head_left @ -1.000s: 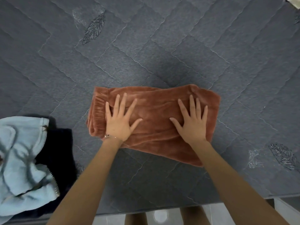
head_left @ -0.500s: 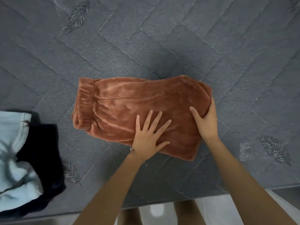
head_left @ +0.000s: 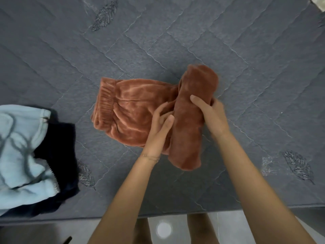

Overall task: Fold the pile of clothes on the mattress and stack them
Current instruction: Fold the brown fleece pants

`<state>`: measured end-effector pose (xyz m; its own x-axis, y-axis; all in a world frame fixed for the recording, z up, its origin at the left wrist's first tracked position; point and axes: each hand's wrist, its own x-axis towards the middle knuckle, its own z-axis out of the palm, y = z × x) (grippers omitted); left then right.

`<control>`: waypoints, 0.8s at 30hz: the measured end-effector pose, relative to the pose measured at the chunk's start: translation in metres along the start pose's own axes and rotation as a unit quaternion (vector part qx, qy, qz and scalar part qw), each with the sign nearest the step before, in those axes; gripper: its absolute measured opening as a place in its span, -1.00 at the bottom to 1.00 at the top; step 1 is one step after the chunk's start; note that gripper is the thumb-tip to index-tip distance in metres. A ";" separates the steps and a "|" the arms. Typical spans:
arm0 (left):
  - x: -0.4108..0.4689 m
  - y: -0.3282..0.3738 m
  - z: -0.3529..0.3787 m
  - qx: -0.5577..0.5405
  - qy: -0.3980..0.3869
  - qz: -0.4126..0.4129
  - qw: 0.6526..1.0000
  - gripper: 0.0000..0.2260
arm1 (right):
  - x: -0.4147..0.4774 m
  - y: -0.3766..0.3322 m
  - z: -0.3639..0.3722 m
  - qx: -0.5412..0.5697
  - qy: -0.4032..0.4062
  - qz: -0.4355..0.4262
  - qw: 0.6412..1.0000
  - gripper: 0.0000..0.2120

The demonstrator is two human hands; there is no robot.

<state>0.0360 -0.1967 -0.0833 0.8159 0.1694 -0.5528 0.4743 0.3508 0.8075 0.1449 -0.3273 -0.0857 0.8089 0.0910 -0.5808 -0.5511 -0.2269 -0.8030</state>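
Rust fleece garment (head_left: 133,106): lies on the mattress (head_left: 175,32), right end raised, likely for folding leftward.
Right hand (head_left: 211,117): wraps the raised end, thumb in front, to carry it over.
Left hand (head_left: 158,131): fingers straight, pressing at the crease as an anchor.
Unfolded pile (head_left: 17,147): crumpled at the left edge, well apart.

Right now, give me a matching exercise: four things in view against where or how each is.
1 right hand
2 left hand
3 blue garment
4 brown garment

a far left, over a dark garment
b partly folded, middle of the mattress
c grips the raised end
d presses at the crease

Pairs: 1-c, 2-d, 3-a, 4-b
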 end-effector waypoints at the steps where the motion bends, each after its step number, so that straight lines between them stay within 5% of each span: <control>1: 0.001 0.009 -0.009 0.008 0.002 -0.010 1.000 -0.32 | -0.001 -0.005 0.015 -0.011 0.000 -0.016 1.000 -0.75; 6: 0.014 0.036 -0.059 0.135 -0.026 -0.034 0.990 -0.28 | -0.011 -0.012 0.077 -0.073 -0.083 -0.077 0.991 -0.78; 11: 0.015 0.050 -0.119 0.115 0.082 -0.040 0.989 -0.52 | -0.012 -0.009 0.097 -0.144 -0.131 -0.148 0.970 -0.69; 17: 0.012 0.085 -0.193 0.249 0.120 0.021 0.961 -0.52 | -0.004 0.017 0.131 -0.452 -0.093 -0.362 0.810 -0.45; 19: 0.011 0.083 -0.199 0.351 0.158 0.015 0.923 -0.46 | -0.001 0.020 0.144 -0.483 -0.090 -0.384 0.782 -0.39; 22: 0.008 0.066 -0.176 0.556 0.250 0.082 0.789 -0.46 | 0.004 0.018 0.157 -0.475 -0.044 -0.391 0.787 -0.46; 24: 0.011 0.046 -0.154 0.636 0.244 0.135 0.720 -0.47 | 0.009 0.017 0.163 -0.474 -0.020 -0.380 0.794 -0.52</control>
<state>0.0153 -0.0371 -0.0840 0.8694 0.4846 -0.0967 0.4919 -0.8299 0.2631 0.1098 -0.1722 -0.1264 0.8169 0.5768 0.0041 0.5093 -0.7180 -0.4744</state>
